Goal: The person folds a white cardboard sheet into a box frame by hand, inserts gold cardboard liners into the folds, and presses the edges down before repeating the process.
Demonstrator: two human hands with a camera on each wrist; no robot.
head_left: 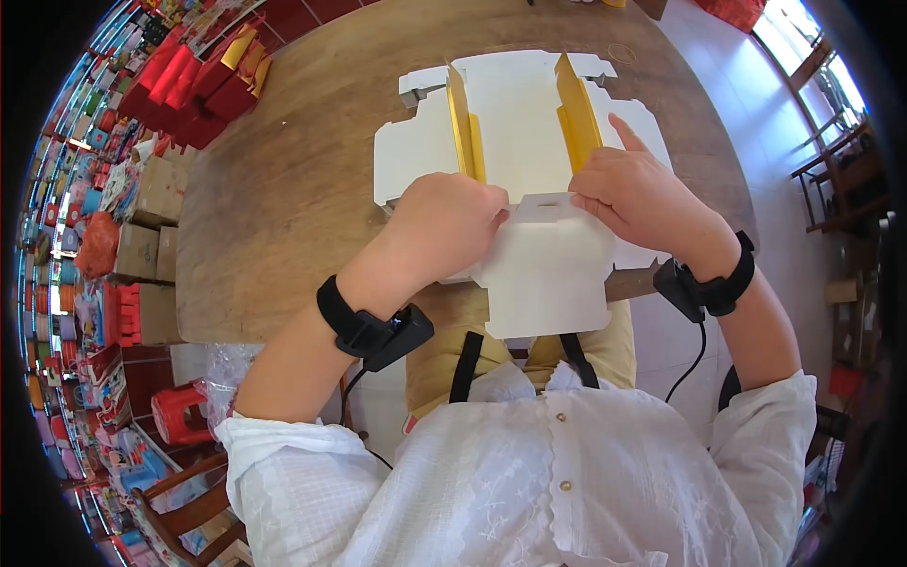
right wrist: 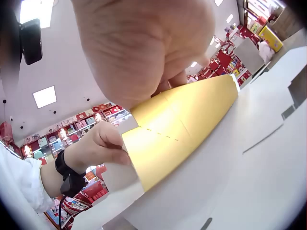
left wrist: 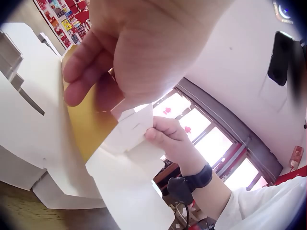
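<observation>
A partly folded cardboard sheet, white with two upright gold panels, lies before the body; its white surface (head_left: pixel 520 113) faces up. My left hand (head_left: pixel 444 225) pinches the near edge by the foot of the left gold panel (head_left: pixel 461 123). On the other side, my right hand (head_left: pixel 642 194) pinches the same edge beside the right gold panel (head_left: pixel 578 118), its index finger pointing away. Between the hands a narrow folded strip (head_left: pixel 548 204) stands above a front flap (head_left: pixel 548 274) that hangs over the table edge. In the left wrist view the left fingers partly cover gold card (left wrist: pixel 91 124).
The cardboard rests on a wooden table (head_left: pixel 293 189). Red and gold boxes (head_left: pixel 203 85) stand at its far left corner, and a thin rubber band (head_left: pixel 621 54) lies at the far side. Shelves of goods and brown cartons (head_left: pixel 151 250) are on the left.
</observation>
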